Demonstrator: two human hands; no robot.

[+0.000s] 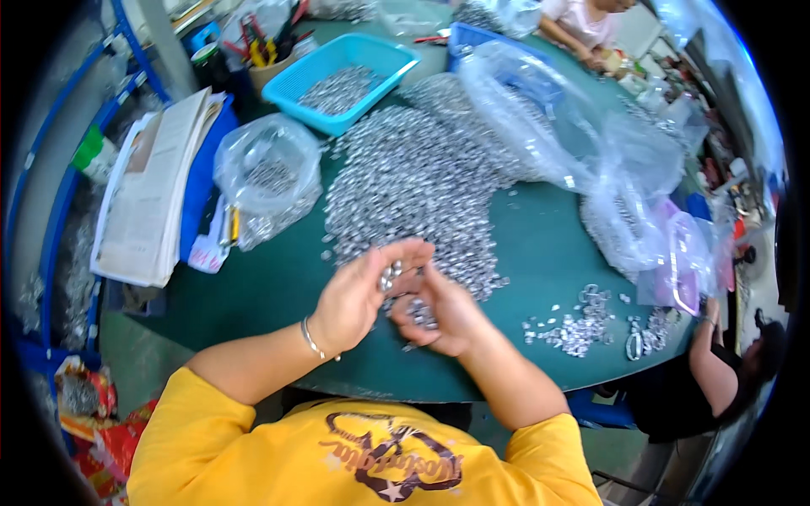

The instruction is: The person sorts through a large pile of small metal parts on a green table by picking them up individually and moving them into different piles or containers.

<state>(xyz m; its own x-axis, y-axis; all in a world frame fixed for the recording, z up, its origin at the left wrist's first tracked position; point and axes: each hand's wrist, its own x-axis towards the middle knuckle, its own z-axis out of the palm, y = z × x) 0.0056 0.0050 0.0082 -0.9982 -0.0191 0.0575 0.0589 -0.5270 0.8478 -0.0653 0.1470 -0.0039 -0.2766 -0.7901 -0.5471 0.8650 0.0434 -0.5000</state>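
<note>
A green table is being partly covered by metal parts. Near its edge, small silvery pieces are being held in the right hand, cupped by its curled fingers — a few more are being rested against the inner side of the left hand, its fingers loosely bent, not closed. The pieces are looking shiny, rounded and loose. Beyond, a broad heap is being spread, then a turquoise basket is being partly filled.

Green table, heap of silvery pieces, turquoise basket
</note>
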